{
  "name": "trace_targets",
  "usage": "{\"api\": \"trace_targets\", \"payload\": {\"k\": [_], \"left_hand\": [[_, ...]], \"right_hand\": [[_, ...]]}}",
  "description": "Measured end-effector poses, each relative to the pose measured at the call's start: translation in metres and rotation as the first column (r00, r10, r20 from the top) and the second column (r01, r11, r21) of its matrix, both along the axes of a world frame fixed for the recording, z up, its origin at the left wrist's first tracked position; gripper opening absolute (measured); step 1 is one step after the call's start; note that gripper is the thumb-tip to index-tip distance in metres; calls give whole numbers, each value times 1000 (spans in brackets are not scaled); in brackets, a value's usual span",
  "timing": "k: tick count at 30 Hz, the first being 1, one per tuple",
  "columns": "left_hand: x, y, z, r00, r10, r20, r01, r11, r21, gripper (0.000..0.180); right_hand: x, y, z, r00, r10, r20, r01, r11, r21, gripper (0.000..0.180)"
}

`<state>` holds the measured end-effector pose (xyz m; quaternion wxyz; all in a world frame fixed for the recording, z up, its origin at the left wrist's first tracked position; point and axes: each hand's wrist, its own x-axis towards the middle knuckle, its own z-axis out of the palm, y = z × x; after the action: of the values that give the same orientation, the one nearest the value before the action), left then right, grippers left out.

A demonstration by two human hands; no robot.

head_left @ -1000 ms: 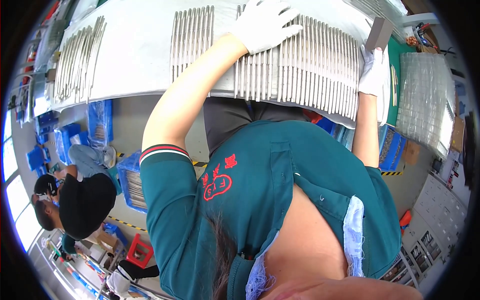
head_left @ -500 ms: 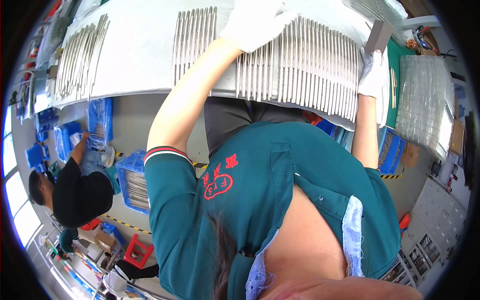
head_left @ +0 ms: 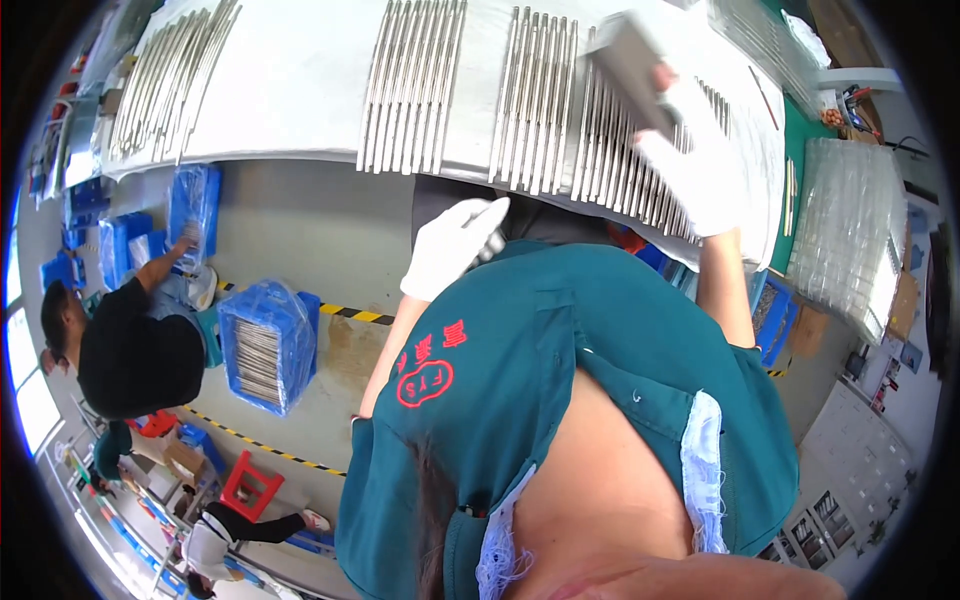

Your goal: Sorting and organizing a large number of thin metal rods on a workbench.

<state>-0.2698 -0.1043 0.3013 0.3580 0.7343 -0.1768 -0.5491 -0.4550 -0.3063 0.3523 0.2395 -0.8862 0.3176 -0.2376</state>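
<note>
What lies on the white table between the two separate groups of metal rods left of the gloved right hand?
Bare white table, seen in the head view.

Both hands wear white gloves: the left hand [head_left: 452,247] near the body, the right hand [head_left: 695,160] farther off, holding a grey block [head_left: 632,72]. Silver metal rods [head_left: 413,82] lie in rows on a white table [head_left: 290,80]. The person's shirt [head_left: 590,370] is teal with a red emblem. Far left, a blue plastic-wrapped crate [head_left: 265,345] sits on a grey floor [head_left: 310,225] with yellow-and-black striped tape [head_left: 350,313].
</note>
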Motion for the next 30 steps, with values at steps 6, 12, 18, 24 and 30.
{"api": "trace_targets", "payload": {"k": [6,12,18,24,30], "left_hand": [[9,-20,-6,990,-125,65,127,992,-26,30],[5,-8,-38,737,-164,655,490,798,-352,34],[5,-7,-33,144,85,986,663,731,-160,32],[2,-10,-33,156,138,978,678,706,-208,24],[-1,-13,-30,212,148,966,677,691,-255,24]], "right_hand": [[27,16,-15,965,118,-233,-148,982,-116,54],[23,20,-19,952,145,-271,-198,963,-181,52],[40,24,-6,894,337,-296,-418,865,-277,46],[50,26,-1,875,440,-202,-480,847,-230,45],[55,28,1,866,424,-266,-484,844,-231,47]]}}
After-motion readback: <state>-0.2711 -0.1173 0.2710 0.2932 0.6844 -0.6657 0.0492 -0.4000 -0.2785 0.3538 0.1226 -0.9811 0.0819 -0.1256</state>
